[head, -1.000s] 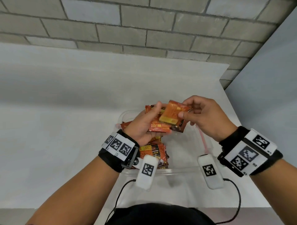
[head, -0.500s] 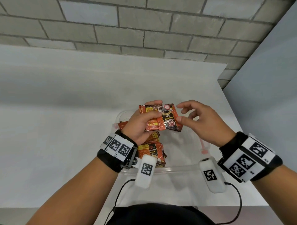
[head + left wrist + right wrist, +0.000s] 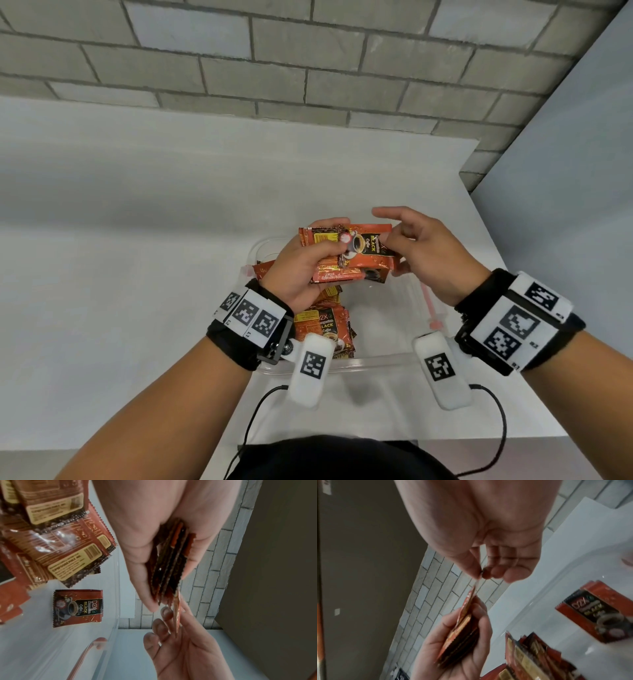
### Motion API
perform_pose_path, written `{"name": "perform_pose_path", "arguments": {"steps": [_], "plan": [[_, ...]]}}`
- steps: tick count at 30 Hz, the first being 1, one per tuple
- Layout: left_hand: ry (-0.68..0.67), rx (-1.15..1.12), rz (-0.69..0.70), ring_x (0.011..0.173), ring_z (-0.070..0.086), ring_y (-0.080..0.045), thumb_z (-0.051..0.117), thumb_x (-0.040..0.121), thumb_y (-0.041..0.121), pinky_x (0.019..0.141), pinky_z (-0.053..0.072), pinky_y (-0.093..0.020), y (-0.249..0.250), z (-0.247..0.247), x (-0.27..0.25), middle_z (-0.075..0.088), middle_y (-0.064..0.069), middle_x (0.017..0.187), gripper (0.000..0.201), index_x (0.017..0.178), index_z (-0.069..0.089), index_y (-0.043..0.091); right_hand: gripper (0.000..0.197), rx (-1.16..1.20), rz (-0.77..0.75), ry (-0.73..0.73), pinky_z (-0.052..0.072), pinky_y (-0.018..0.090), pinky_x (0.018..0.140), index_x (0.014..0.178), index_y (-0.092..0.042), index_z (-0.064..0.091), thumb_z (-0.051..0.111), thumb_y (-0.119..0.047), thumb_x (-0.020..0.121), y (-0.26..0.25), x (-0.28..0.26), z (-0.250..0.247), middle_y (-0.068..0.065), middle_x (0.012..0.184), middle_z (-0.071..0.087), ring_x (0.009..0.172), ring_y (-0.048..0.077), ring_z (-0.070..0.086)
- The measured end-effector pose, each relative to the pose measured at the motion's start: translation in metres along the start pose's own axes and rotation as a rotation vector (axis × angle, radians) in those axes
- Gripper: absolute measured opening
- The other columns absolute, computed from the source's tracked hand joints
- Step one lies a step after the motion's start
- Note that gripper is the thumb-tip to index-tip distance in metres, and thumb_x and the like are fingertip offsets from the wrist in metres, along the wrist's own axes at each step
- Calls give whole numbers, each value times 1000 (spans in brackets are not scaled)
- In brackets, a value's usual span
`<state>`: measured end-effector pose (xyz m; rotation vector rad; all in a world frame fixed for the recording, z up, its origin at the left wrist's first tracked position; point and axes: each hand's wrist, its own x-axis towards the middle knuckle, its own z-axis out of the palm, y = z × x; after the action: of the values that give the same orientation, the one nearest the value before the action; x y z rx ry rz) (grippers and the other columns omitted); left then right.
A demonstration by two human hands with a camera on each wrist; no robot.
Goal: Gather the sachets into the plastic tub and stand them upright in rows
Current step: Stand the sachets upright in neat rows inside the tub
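My left hand (image 3: 308, 260) grips a stack of red-orange coffee sachets (image 3: 359, 255) above the clear plastic tub (image 3: 376, 359). The stack shows edge-on in the left wrist view (image 3: 169, 563) and in the right wrist view (image 3: 462, 635). With thumb and fingertips, my right hand (image 3: 390, 240) pinches the right end of the top sachet (image 3: 471, 596). More sachets (image 3: 322, 329) stand packed at the tub's left side. One single sachet (image 3: 77, 607) lies flat, face up, on the tub's floor.
The tub stands at the near edge of a white table (image 3: 137, 274), with a pink latch (image 3: 428, 301) on its right side. A grey brick wall (image 3: 308, 68) runs behind and a grey panel (image 3: 565, 171) stands on the right.
One second ago my right hand held a sachet tilted over the stack. That sachet now lies face up on top, and my right fingers pinch its right end.
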<state>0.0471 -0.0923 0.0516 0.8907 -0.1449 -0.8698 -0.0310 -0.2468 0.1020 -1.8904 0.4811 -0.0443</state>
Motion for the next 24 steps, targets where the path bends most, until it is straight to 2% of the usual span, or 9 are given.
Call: {"name": "perform_pose_path", "arguments": {"steps": [3, 5, 7, 9, 11, 13, 15, 19, 24], "plan": [[53, 1, 61, 91, 67, -33, 58, 81, -4, 72, 57, -45, 1, -1, 0, 64, -22, 115, 38, 117, 59, 9, 30, 259, 145, -47, 59, 32, 60, 121, -12, 53, 59, -10, 91, 3, 1, 3, 8, 84, 64, 61, 12, 62], [80, 0, 80, 91, 67, -33, 62, 77, 0, 72, 57, -43, 2, -3, 1, 65, -21, 115, 40, 116, 59, 10, 21, 317, 140, -46, 59, 32, 61, 111, -7, 56, 58, -4, 90, 3, 2, 2, 6, 75, 65, 57, 13, 61], [117, -7, 83, 85, 69, -28, 63, 81, 6, 68, 58, -41, 5, -6, 1, 69, -17, 105, 33, 113, 59, 13, 12, 312, 100, 26, 57, 29, 57, 99, -9, 58, 58, -1, 90, 2, 8, -2, 4, 71, 65, 55, 12, 59], [173, -16, 56, 76, 69, -24, 59, 90, 12, 67, 58, -41, 9, -12, 2, 69, -12, 91, 22, 112, 59, 14, 13, 136, 34, 122, 53, 24, 54, 89, -15, 59, 59, -3, 90, 3, 16, -8, 2, 73, 64, 54, 9, 57], [195, -29, 22, 73, 66, -23, 57, 93, 16, 68, 58, -43, 11, -18, 3, 65, -10, 86, 18, 111, 59, 14, 13, -260, -78, 193, 45, 17, 57, 84, -20, 59, 63, -8, 88, 6, 24, -15, -3, 76, 64, 59, 4, 55], [195, -33, 9, 73, 66, -24, 57, 93, 16, 68, 58, -43, 13, -22, 3, 65, -11, 86, 17, 110, 59, 14, 9, -604, -127, 137, 38, 14, 59, 84, -20, 60, 63, -13, 87, 8, 30, -19, -5, 80, 65, 67, 3, 54], [183, -41, 7, 74, 66, -24, 57, 93, 15, 67, 58, -42, 14, -24, 2, 65, -11, 86, 18, 110, 59, 13, 6, -815, -72, 6, 38, 17, 59, 86, -20, 61, 62, -14, 87, 9, 37, -19, -1, 88, 67, 75, 11, 55], [143, -61, 1, 73, 65, -25, 56, 93, 15, 65, 58, -40, 14, -28, 0, 65, -12, 86, 17, 109, 60, 14, 6, -1078, 55, -151, 42, 25, 69, 85, -21, 60, 60, -15, 86, 17, 52, -7, 1, 98, 63, 86, 18, 57], [106, -59, -12, 74, 64, -27, 55, 92, 16, 69, 57, -41, 14, -32, -1, 65, -12, 86, 16, 107, 61, 16, 9, -1233, 127, -238, 45, 26, 65, 91, -14, 66, 60, -10, 86, 24, 67, 1, 8, 101, 65, 88, 25, 61]]}}
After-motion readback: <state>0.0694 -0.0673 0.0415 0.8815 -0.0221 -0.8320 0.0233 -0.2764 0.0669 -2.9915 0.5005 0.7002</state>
